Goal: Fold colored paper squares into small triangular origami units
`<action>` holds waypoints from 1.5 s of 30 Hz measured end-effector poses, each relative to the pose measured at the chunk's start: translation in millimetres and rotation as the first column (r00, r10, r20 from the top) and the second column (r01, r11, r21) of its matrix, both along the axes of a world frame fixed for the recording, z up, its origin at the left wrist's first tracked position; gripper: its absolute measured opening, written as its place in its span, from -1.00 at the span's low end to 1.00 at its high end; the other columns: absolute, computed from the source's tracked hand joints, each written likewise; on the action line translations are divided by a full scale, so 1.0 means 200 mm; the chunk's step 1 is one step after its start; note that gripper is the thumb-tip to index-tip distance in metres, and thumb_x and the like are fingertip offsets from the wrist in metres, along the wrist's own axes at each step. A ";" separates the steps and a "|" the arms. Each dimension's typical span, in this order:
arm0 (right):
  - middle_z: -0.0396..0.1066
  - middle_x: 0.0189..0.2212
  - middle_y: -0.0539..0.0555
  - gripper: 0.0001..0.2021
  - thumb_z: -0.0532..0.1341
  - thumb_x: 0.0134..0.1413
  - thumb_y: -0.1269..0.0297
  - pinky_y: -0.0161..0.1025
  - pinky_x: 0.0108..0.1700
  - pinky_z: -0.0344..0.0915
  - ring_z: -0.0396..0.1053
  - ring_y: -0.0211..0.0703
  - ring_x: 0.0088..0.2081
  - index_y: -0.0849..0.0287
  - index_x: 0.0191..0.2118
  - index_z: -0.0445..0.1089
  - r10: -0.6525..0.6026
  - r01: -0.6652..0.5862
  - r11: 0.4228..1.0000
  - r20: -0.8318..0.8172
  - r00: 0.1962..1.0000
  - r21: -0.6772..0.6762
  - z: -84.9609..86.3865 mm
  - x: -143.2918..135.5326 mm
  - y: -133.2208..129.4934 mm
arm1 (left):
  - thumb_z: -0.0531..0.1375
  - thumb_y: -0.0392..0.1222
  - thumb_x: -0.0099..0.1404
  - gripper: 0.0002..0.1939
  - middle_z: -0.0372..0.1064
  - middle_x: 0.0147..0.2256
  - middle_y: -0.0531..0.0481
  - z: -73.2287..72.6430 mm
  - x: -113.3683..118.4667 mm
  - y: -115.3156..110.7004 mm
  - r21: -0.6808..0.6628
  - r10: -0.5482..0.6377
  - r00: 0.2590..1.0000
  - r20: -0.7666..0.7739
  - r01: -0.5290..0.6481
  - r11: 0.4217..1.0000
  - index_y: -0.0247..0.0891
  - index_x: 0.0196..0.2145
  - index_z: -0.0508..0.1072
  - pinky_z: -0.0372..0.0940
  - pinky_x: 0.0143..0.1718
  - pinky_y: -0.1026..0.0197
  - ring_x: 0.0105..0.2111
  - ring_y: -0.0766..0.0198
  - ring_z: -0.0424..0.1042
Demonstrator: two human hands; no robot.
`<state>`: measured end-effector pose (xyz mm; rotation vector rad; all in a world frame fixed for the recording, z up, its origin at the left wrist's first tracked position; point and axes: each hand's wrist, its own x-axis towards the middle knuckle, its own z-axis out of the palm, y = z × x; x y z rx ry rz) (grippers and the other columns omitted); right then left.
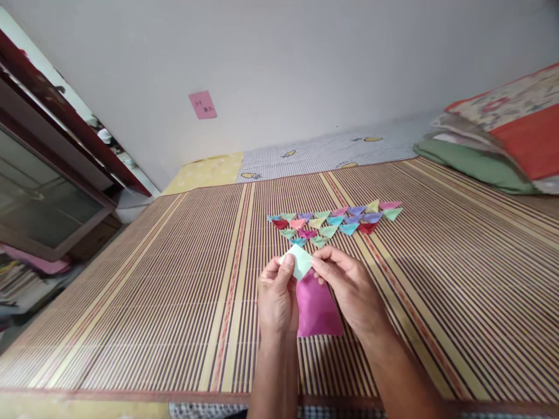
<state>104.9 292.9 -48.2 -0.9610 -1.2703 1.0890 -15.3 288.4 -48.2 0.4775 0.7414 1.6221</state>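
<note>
Between my two hands is a small pale green piece of paper [301, 263], turned so that one corner points up. My left hand [278, 291] pinches its left side, thumb on top. With thumb and fingers, my right hand [343, 278] grips the right corner. Under and just in front of my wrists lies a flat magenta sheet [318, 308], partly covered by the hands. Beyond the fingertips, several small folded paper pieces [335, 221] in many colours lie in rows on the striped mat.
The striped bamboo mat [144, 308] covers the bed, with patterned cloth [305, 157] along the wall. Folded bedding [493, 145] is piled at the right back. A pink note [202, 105] is on the wall. A glass-fronted cabinet [39, 174] stands at the left.
</note>
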 end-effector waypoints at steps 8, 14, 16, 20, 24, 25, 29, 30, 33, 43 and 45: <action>0.34 -0.59 -0.06 -0.75 0.28 0.26 0.09 -0.31 -0.49 0.23 0.30 -0.22 -0.54 0.12 -0.38 0.45 -0.174 0.166 0.984 0.148 0.974 0.064 -0.01 -0.02 -0.01 | 0.52 -0.12 0.11 -0.74 0.44 -0.50 0.08 -0.03 0.04 -0.03 0.066 0.124 0.967 -0.223 -0.112 0.991 -0.26 -0.48 0.54 0.32 -0.39 0.33 -0.49 0.38 0.39; 0.36 -0.58 -0.06 -0.77 0.23 0.31 0.13 -0.29 -0.49 0.22 0.31 -0.22 -0.55 0.10 -0.37 0.42 -0.181 0.144 0.975 0.237 0.955 0.168 0.00 -0.02 -0.02 | 0.46 0.02 0.19 -0.67 0.37 -0.53 0.08 -0.01 0.04 -0.03 0.071 0.104 0.977 -0.188 -0.092 0.993 -0.26 -0.51 0.54 0.27 -0.46 0.35 -0.54 0.40 0.31; 0.36 -0.58 -0.06 -0.77 0.23 0.31 0.13 -0.29 -0.48 0.23 0.32 -0.21 -0.54 0.09 -0.36 0.43 -0.175 0.140 0.977 0.228 0.958 0.163 -0.01 -0.01 -0.02 | 0.46 0.06 0.18 -0.64 0.35 -0.55 0.09 -0.01 0.04 -0.03 0.072 0.086 0.984 -0.159 -0.076 0.995 -0.26 -0.53 0.53 0.24 -0.51 0.35 -0.57 0.42 0.27; 0.38 -0.54 -0.06 -0.76 0.25 0.30 0.09 -0.32 -0.47 0.27 0.36 -0.21 -0.51 0.11 -0.35 0.44 -0.110 0.101 0.992 0.133 0.985 0.073 -0.02 -0.01 -0.01 | 0.45 0.03 0.20 -0.68 0.38 -0.54 0.06 -0.02 0.04 -0.03 0.107 0.114 0.962 -0.247 -0.090 0.990 -0.25 -0.50 0.57 0.26 -0.46 0.33 -0.54 0.39 0.28; 0.37 -0.53 -0.07 -0.78 0.26 0.29 0.12 -0.33 -0.47 0.26 0.33 -0.24 -0.51 0.11 -0.35 0.41 -0.139 0.129 0.987 0.108 0.984 0.091 0.00 -0.03 -0.02 | 0.42 0.00 0.26 -0.73 0.40 -0.52 0.04 -0.03 0.04 -0.04 0.160 0.167 0.895 -0.414 -0.109 0.981 -0.23 -0.46 0.61 0.26 -0.42 0.31 -0.49 0.34 0.31; 0.36 -0.54 -0.07 -0.78 0.25 0.29 0.13 -0.33 -0.47 0.26 0.33 -0.24 -0.51 0.11 -0.36 0.41 -0.170 0.157 0.981 0.118 0.978 0.110 0.00 -0.04 -0.02 | 0.42 0.00 0.26 -0.73 0.41 -0.52 0.04 -0.04 0.04 -0.04 0.164 0.167 0.889 -0.426 -0.105 0.981 -0.23 -0.46 0.62 0.27 -0.42 0.31 -0.49 0.34 0.32; 0.38 -0.54 -0.05 -0.78 0.23 0.31 0.14 -0.31 -0.47 0.26 0.33 -0.22 -0.52 0.11 -0.36 0.40 -0.238 0.216 0.965 0.154 0.959 0.147 0.00 -0.05 -0.03 | 0.44 0.00 0.22 -0.74 0.42 -0.52 0.04 -0.05 0.06 -0.04 0.118 0.148 0.931 -0.333 -0.114 0.986 -0.23 -0.46 0.62 0.29 -0.42 0.31 -0.49 0.34 0.36; 0.39 -0.54 -0.05 -0.77 0.24 0.30 0.13 -0.31 -0.48 0.26 0.34 -0.21 -0.52 0.11 -0.37 0.40 -0.232 0.211 0.968 0.155 0.960 0.139 0.00 -0.05 -0.03 | 0.45 0.00 0.21 -0.74 0.42 -0.52 0.05 -0.05 0.06 -0.04 0.097 0.143 0.946 -0.292 -0.119 0.988 -0.23 -0.46 0.61 0.28 -0.44 0.32 -0.51 0.35 0.36; 0.38 -0.57 -0.05 -0.74 0.25 0.29 0.10 -0.31 -0.48 0.26 0.35 -0.21 -0.52 0.12 -0.39 0.39 -0.162 0.148 0.984 0.158 0.974 0.097 -0.01 -0.03 -0.02 | 0.46 0.02 0.18 -0.71 0.42 -0.53 0.07 -0.04 0.04 -0.03 0.059 0.129 0.970 -0.209 -0.119 0.991 -0.24 -0.46 0.58 0.28 -0.50 0.33 -0.56 0.38 0.34; 0.39 -0.53 -0.05 -0.71 0.24 0.32 0.16 -0.31 -0.38 0.27 0.36 -0.22 -0.46 0.14 -0.44 0.39 0.132 -0.140 0.990 0.163 0.978 0.037 -0.01 0.01 -0.01 | 0.50 -0.01 0.12 -0.67 0.36 -0.58 0.11 -0.03 -0.02 0.00 0.053 0.102 0.981 -0.166 -0.094 0.994 -0.28 -0.52 0.54 0.28 -0.52 0.34 -0.60 0.42 0.31; 0.40 -0.53 -0.04 -0.70 0.22 0.33 0.18 -0.31 -0.37 0.27 0.37 -0.22 -0.46 0.14 -0.45 0.39 0.155 -0.163 0.986 0.174 0.972 0.031 -0.01 0.01 -0.01 | 0.52 -0.04 0.09 -0.66 0.36 -0.59 0.12 -0.04 -0.03 0.00 0.029 0.100 0.985 -0.138 -0.097 0.995 -0.28 -0.54 0.51 0.30 -0.51 0.35 -0.60 0.42 0.32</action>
